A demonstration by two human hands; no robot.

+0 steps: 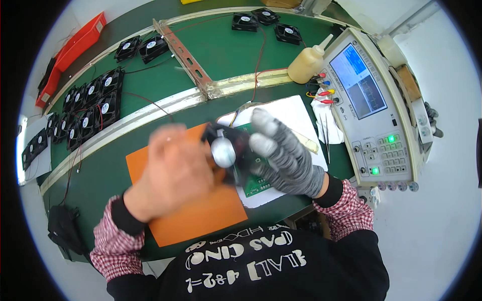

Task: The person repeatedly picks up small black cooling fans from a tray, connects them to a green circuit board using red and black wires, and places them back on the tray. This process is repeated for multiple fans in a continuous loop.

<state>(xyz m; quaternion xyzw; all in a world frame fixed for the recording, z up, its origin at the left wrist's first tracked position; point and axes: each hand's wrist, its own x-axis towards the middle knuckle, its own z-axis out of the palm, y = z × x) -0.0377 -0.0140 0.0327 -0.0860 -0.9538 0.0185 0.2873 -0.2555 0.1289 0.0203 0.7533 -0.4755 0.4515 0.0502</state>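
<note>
A black cooling fan [223, 152] with a round white label is held up between my hands, blurred by motion. My right hand [288, 158], in a grey striped glove with pale fingertips, grips the fan's right edge. Bare and strongly smeared, my left hand [173, 173] is at the fan's left edge; its fingers cannot be made out. Beneath lie an orange mat [201, 220] and a green circuit board [257, 186], which rests on a white sheet [293, 108] and is partly hidden by the fan and the right hand.
A test instrument [384, 135] with a lit screen and clip leads stands at the right, beside a squeeze bottle [306, 64] and tweezers [327, 135]. Several fans [90, 108] sit at the left, others [245, 21] at the back. A metal rail [186, 57] crosses the bench near a red bin [75, 47].
</note>
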